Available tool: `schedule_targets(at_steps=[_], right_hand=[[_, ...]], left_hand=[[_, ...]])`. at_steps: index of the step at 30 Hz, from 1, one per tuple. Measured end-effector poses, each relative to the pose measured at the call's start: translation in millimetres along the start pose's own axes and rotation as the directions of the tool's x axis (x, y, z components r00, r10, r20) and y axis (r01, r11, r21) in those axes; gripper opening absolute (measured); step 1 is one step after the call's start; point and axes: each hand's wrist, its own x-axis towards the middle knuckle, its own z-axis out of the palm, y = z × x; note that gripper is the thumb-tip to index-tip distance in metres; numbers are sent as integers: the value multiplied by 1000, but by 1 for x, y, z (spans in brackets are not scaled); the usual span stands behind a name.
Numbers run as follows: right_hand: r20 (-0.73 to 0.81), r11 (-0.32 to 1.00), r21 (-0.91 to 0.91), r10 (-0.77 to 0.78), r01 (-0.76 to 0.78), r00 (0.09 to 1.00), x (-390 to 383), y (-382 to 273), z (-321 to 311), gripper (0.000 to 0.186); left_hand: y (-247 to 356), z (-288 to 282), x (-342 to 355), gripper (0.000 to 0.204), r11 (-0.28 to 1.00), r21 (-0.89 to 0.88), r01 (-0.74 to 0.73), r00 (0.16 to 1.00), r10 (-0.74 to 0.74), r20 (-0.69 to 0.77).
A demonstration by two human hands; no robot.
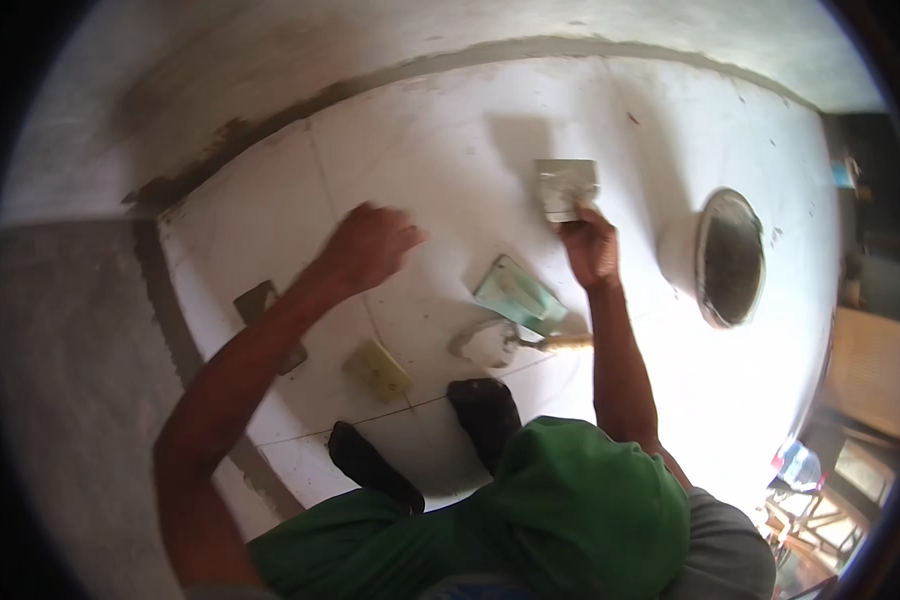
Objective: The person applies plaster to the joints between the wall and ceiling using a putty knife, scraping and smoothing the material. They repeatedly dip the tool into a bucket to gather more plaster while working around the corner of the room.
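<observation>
Bending over a white tiled floor, facing a grey wall beyond a rough, darker border strip. Wearing green trousers, showing one bent knee large at the lower edge. Having a round, pale tub, dark grey inside, standing on the tiles to the right. Planting two dark-covered feet apart on the tiles. Holding the left hand out left of centre, with fingers curling inward, too blurred to tell whether fully closed or slightly apart. Having a trowel lying just ahead of the feet, pointing its pale handle right, and a green rectangular board lying just beyond it. Clamping the right hand on the near edge of a square grey plate, farther out than the board. Having a yellowish block lying left of the trowel, and a dark flat piece lying partly hidden behind the left forearm.
</observation>
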Motion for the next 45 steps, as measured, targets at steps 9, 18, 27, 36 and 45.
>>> schedule_targets(at_steps=[9,18,27,36,45], right_hand=[[13,983,-185,6,-3,1000,-97,-38,30,33],[-39,823,-432,-426,369,904,-176,-177,27,31],[-21,-278,-949,-411,-147,911,-113,-305,-78,28],[145,-605,-787,-376,-124,915,-74,-263,-138,32],[4,-507,-860,-130,-63,991,-99,-256,-105,41]], left_hand=[[54,-62,-149,30,848,-189,495,866,-466,181],[70,-36,-177,19,808,-250,533,803,-389,452],[68,-45,-144,32,856,-95,508,801,-429,418],[86,-72,-174,25,710,-113,695,678,-596,429],[67,-62,-179,24,757,-112,644,722,-553,416]])
